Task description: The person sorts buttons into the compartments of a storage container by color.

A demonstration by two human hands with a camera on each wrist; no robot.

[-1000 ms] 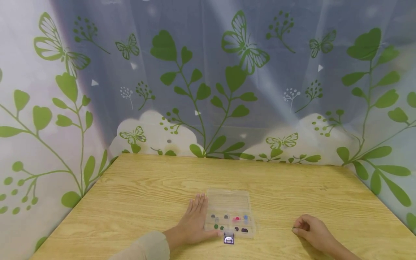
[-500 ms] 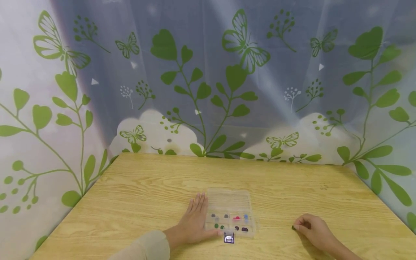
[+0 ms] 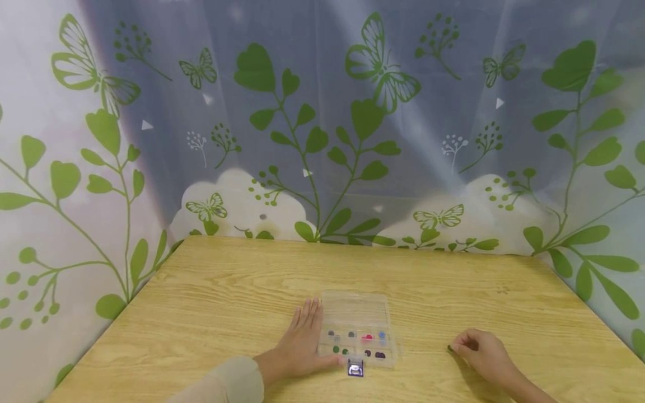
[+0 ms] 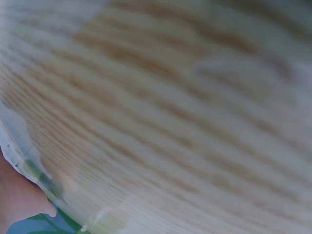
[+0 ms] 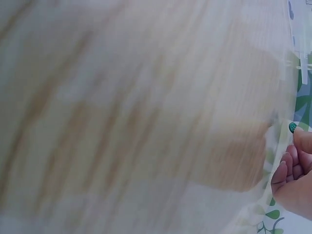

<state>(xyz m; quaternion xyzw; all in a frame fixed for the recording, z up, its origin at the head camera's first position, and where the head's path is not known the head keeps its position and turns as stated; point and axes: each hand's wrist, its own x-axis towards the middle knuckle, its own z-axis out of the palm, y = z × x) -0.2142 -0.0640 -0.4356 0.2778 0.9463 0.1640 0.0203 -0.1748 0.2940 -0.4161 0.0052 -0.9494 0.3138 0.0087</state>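
My right hand [image 3: 481, 354] is at the right, just over the table, pinching a small round green button [image 3: 450, 348] between thumb and forefinger. Its other fingers curl in toward the palm, as the right wrist view shows, where the green button [image 5: 292, 127] faces the camera. A clear plastic compartment box [image 3: 356, 361] lies in the middle with its lid [image 3: 355, 311] laid back. Small round pieces in grey, green, red, blue and dark purple sit in its compartments. Flat against the box's left side rests my left hand [image 3: 302, 341], fingers straight, thumb along the front edge.
A small dark-framed square piece with white on it [image 3: 355, 368] is at the box's front edge. The wood-grain table [image 3: 242, 280] reaches back to a curtain [image 3: 312, 145] printed with green leaves and butterflies, which also hangs at both sides.
My right hand has shifted slightly left toward the box, and more of the green button shows past its fingertips. The left hand and the box stay in place.
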